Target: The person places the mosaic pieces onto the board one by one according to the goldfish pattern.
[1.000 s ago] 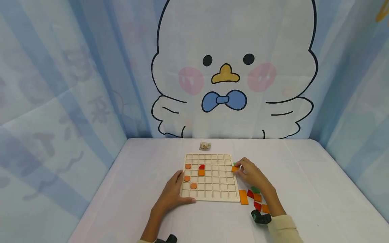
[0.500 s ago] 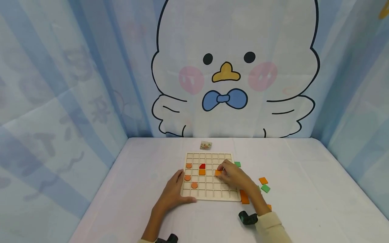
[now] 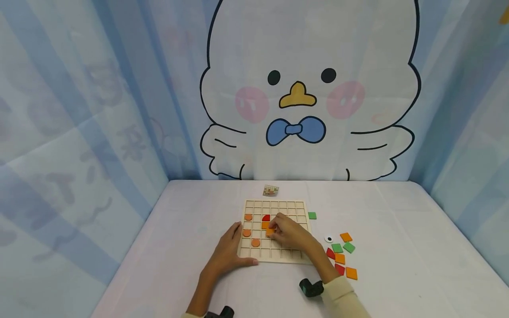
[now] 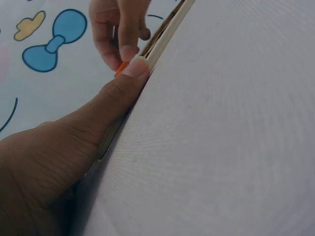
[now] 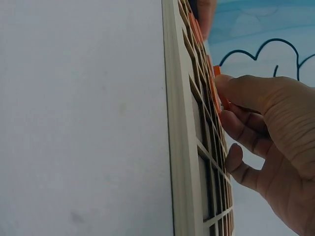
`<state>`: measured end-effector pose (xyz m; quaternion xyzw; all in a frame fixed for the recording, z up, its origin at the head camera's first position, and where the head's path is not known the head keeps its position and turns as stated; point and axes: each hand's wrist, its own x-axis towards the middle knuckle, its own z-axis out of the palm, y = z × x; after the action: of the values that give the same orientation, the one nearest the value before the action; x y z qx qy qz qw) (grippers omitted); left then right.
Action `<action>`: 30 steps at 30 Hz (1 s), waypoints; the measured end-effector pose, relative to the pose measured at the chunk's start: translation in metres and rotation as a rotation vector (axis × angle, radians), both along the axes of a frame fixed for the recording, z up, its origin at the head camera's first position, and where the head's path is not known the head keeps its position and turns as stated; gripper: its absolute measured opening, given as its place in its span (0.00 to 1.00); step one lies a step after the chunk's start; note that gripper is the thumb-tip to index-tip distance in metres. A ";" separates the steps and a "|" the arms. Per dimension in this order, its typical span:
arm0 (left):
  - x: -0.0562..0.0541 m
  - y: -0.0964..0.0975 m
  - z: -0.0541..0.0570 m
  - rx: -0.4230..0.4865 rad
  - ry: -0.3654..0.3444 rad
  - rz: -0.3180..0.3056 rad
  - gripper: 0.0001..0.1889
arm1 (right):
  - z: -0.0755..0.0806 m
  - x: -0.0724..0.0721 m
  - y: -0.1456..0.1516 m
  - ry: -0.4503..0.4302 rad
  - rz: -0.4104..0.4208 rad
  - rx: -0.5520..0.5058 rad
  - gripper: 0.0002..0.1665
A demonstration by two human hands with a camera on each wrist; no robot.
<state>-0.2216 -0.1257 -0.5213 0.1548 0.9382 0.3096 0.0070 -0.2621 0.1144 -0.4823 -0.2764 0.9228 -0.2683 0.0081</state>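
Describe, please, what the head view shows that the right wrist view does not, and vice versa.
Only the head view: the green tiles, the white disc and the small patterned item. Only the right wrist view: the lower fingers of the right hand, from the side. Both: the gridded board, the right hand pinching an orange tile, and at least part of the left hand.
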 end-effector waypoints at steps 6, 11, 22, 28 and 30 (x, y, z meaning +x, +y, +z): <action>0.000 0.001 0.000 0.006 0.000 0.000 0.68 | -0.003 0.001 -0.006 0.005 0.012 0.006 0.13; 0.000 0.000 0.000 -0.002 0.001 -0.007 0.69 | -0.004 0.001 -0.007 -0.003 0.013 0.032 0.13; -0.001 0.000 0.002 -0.006 0.004 -0.005 0.68 | -0.002 0.004 -0.007 -0.020 0.024 0.032 0.13; 0.000 0.000 0.003 0.002 -0.002 -0.002 0.68 | -0.002 0.004 -0.006 -0.015 0.023 0.032 0.14; 0.001 0.000 0.002 0.011 -0.007 -0.004 0.68 | -0.003 0.004 -0.005 -0.021 0.022 0.027 0.14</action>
<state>-0.2209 -0.1254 -0.5195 0.1555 0.9361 0.3155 0.0098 -0.2581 0.1091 -0.4851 -0.2835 0.9231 -0.2585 0.0244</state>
